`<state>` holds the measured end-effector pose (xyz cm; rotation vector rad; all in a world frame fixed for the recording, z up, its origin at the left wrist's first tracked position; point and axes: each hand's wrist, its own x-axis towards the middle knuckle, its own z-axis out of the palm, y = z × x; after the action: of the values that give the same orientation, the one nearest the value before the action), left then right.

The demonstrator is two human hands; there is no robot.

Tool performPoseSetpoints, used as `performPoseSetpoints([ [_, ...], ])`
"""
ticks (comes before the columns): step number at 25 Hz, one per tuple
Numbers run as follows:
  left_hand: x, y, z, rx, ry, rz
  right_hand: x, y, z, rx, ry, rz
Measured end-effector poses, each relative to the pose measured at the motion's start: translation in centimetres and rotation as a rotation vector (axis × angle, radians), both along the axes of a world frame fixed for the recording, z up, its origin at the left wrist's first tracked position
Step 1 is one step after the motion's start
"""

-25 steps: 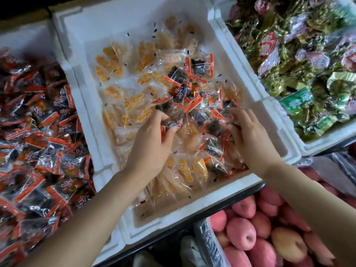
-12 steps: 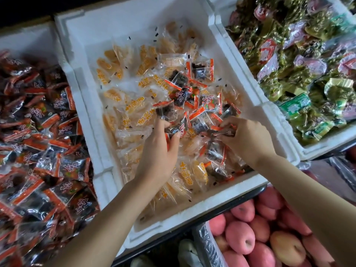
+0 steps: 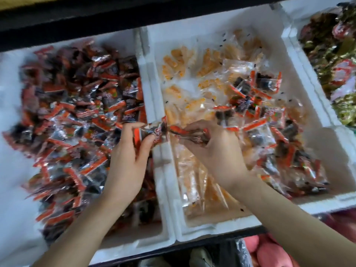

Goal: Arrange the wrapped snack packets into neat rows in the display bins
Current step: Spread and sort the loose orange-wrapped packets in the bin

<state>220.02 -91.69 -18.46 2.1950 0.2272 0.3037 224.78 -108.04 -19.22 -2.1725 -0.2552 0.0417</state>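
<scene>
Blurred pink apples (image 3: 269, 251) sit lowest in the picture, nearest the camera, below the front rim of the middle foam bin (image 3: 212, 231). Two bare forearms rise from the bottom edge over the white bins. The left hand (image 3: 125, 160) is above the wall where the left foam bin (image 3: 133, 245) meets the middle one, thumb and fingers curled round a small bunch of red-and-black packets (image 3: 156, 130). Just beside it, over the middle bin's left side, the right hand (image 3: 213, 153) pinches a second bunch (image 3: 186, 132) of the same wrappers, its fingers bent. The two bunches come together above the wall; motion blur hides whether they touch. Under the right wrist lie clear packets of orange snacks (image 3: 194, 189), spread loosely along the middle bin's near left side and again toward its far wall. A jumble of stray red-and-black packets (image 3: 269, 132) covers the bin's right half, lying on the orange ones at all angles. The left bin holds a deep heap of red-and-black packets (image 3: 77, 112), tumbled every way and smeared by blur. Farther right, a third foam bin (image 3: 304, 60) is piled with green and gold wrapped sweets (image 3: 331, 45), a few red-and-white wrappers among them. A dark band (image 3: 115, 18) runs across the back, beyond all three bins.
</scene>
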Motion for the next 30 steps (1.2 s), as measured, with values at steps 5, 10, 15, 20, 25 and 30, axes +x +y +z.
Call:
performPoseSetpoints([
  [5, -2.0, 8.5, -0.8, 0.173, 0.132, 0.136, 1.0, 10.2, -1.0, 0.015, 0.005, 0.212],
  [10, -2.0, 14.4, -3.0, 0.217, 0.333, 0.128, 2.9, 15.7, -1.2, -0.18, 0.039, 0.231],
  [15, -2.0, 14.6, -3.1, 0.385, 0.324, 0.041, 5.0, 15.3, -2.1, -0.455, -0.051, 0.211],
  [20, -0.9, 11.5, -3.5, 0.66, 0.165, -0.127, 4.4, 11.7, -3.0, -0.602, -0.113, 0.632],
  [25, 1.0, 4.2, -3.2, 0.666, -0.055, -0.261, 1.1, 1.2, -3.5, -0.388, -0.312, 0.336],
  [30, 2.7, -7.0, -4.7, 0.594, -0.01, -0.622, -0.6, -14.2, -4.9, -0.514, -0.033, -0.01],
])
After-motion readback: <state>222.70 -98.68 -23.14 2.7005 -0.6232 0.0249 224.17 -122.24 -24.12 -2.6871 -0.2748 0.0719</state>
